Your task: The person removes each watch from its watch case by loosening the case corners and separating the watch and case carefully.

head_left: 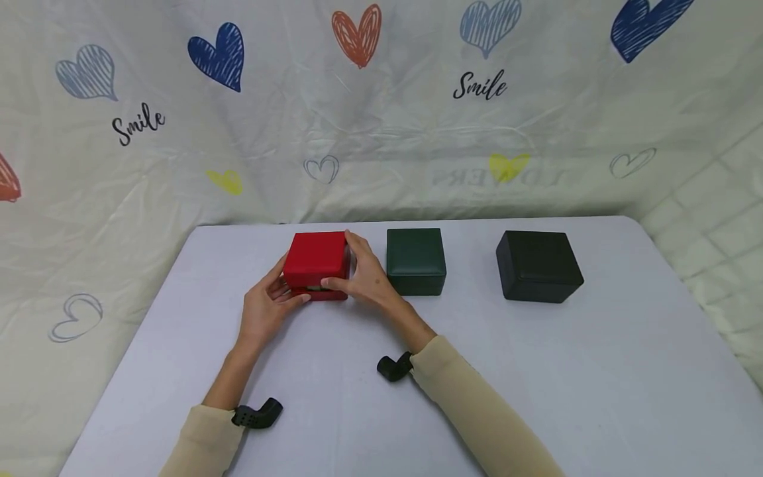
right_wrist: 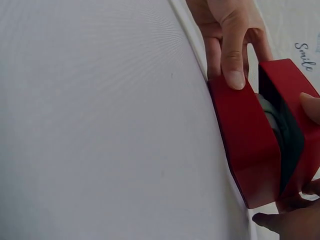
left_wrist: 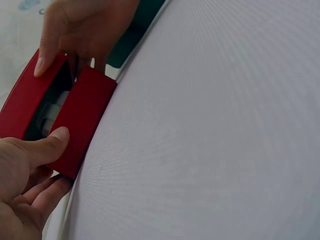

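A red box stands at the left of the table, its lid (head_left: pixel 316 250) raised part way off the base (left_wrist: pixel 87 115). My left hand (head_left: pixel 262 311) grips the base by its left side, thumb on the front face. From the right, my right hand (head_left: pixel 371 278) holds the lid between its thumb at the front edge and fingers along the right side. Through the gap, the wrist views show a dark lining and a pale object (right_wrist: pixel 267 112), mostly hidden by the lid. Just right of the right hand sits a dark green box (head_left: pixel 415 258), closed.
Farther right on the white table (head_left: pixel 596 384) is a closed black box (head_left: pixel 539 262). A pale curtain (head_left: pixel 405 132) printed with hearts and "Smile" hangs behind the table. Black wrist devices (head_left: pixel 259 414) sit at both sleeve cuffs.
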`<state>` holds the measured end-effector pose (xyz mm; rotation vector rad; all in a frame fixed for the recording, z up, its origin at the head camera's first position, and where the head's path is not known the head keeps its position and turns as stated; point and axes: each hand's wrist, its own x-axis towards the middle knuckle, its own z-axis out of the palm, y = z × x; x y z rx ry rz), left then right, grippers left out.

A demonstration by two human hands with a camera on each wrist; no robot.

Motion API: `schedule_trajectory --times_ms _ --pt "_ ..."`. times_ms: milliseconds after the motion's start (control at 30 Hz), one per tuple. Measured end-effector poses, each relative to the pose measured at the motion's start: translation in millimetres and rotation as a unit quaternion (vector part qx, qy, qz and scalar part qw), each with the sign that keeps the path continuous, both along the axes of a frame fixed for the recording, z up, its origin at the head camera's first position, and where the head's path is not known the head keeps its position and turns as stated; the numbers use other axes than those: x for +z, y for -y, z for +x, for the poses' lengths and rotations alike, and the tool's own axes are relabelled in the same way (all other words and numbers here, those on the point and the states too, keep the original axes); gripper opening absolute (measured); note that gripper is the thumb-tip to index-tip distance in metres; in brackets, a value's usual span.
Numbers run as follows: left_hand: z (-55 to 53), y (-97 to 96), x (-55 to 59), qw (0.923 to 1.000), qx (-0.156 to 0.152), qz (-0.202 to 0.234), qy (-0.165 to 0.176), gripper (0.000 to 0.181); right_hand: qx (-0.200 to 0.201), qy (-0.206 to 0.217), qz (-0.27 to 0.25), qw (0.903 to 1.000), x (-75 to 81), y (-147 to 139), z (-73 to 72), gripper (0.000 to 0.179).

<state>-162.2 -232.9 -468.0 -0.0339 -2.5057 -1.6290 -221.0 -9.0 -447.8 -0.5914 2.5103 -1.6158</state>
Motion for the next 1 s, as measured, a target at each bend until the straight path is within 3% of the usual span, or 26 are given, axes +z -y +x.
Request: schedule_trajectory --times_ms 167,367,600,1000 --pt "-0.2 -1.8 -0.2 0.9999 0.001 0.012 0.002 0.094 -0.007 0.005 -0.015 0.9998 0.1 -1.1 0.2 0.104" --pt "0.2 -2.3 -1.1 0.9999 0.006 0.005 0.008 0.092 -0.016 0.012 -0.067 0.9976 0.2 0.1 0.3 0.101" --pt "1.7 -0.2 1.1 0.9994 0.019 -0.019 0.022 0.089 -0.02 -0.012 -0.084 0.9962 -2.3 6.3 -1.2 0.091" --pt "1.6 0.9 3.1 0.9996 0.012 0.001 0.026 0.091 -0.018 -0.02 -0.104 0.9942 -1.2 8.1 -3.5 0.077"
